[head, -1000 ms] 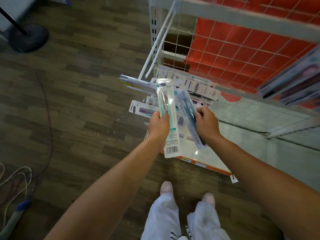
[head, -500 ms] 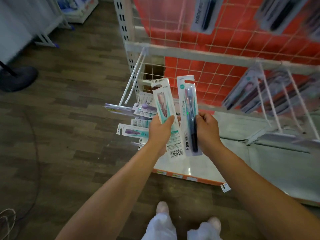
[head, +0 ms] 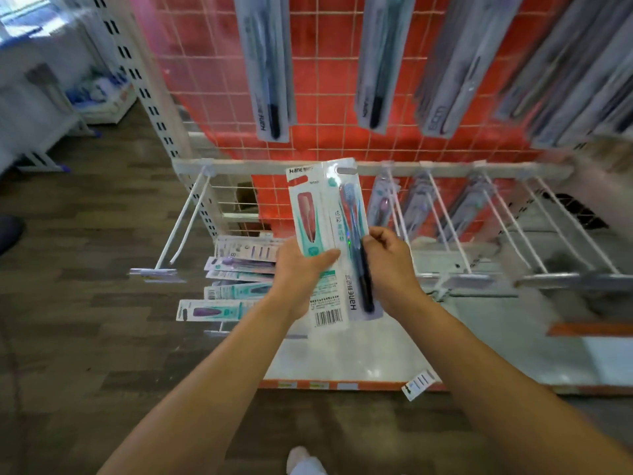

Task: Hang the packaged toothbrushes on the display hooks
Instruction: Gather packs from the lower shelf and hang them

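Two packaged toothbrushes are held upright, side by side with edges overlapping, in front of the white rail [head: 260, 165], hiding a stretch of it. The left hand [head: 301, 274] grips the teal-and-white pack [head: 313, 234], thumb laid across its front and fingers behind. The right hand [head: 390, 265] holds the blue-brush pack [head: 354, 269], fingers curled round its right edge. Left of the packs one double-wire hook [head: 185, 221] juts out bare. To their right at least four more hooks [head: 455, 224] slope forward, three carrying hung packs [head: 382, 204] near the rail, though blur blocks a surer count. Below the left hand at least five loose packs [head: 239, 265] lie heaped on the white bottom shelf [head: 342, 358]. On the red wire grid [head: 222, 97] above hang two separate packs [head: 270, 63] and a blurred bunch [head: 548, 63] on the right. One shelf label [head: 419, 383] sticks out from the shelf's front edge.
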A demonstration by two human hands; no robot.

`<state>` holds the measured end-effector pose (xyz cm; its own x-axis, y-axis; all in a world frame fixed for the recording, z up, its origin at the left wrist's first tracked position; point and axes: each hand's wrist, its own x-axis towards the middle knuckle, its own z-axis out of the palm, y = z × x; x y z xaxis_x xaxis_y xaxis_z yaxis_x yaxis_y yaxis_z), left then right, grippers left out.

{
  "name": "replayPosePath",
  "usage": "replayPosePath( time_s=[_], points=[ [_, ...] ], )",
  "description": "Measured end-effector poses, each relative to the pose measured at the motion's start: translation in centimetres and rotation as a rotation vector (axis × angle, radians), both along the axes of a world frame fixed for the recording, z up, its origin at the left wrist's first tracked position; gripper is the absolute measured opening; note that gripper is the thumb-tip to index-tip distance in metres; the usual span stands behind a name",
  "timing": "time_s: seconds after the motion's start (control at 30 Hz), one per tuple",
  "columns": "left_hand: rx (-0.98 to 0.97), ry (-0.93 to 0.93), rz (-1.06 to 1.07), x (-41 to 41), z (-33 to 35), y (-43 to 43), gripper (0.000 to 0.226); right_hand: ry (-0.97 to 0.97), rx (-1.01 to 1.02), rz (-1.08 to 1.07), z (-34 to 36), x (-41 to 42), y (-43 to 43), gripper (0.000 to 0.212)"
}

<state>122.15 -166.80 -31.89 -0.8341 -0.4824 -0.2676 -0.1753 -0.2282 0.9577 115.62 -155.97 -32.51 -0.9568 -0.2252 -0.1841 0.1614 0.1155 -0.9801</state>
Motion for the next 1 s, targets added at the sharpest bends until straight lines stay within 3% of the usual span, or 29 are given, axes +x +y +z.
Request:
replayPosePath(
  time_s=[0.27, 0.53, 1.0],
  points=[
    [-0.054, -0.018, -0.017, -3.4, 1.3, 5.0, 0.033, -0.020, -0.099, -0.034, 2.7, -2.1, 6.3, 0.031],
    [0.051, -0.029, -0.065, -5.7, 2.9, 10.1, 0.030, 0.014, -0.116, -0.015, 4.0, -4.1, 11.4, 0.011],
    [-0.028, -0.006, -0.063, -6.8, 5.2, 13.5, 0.027, 0.030, -0.074, 0.013, 5.0, -5.3, 14.2, 0.017]
  ],
)
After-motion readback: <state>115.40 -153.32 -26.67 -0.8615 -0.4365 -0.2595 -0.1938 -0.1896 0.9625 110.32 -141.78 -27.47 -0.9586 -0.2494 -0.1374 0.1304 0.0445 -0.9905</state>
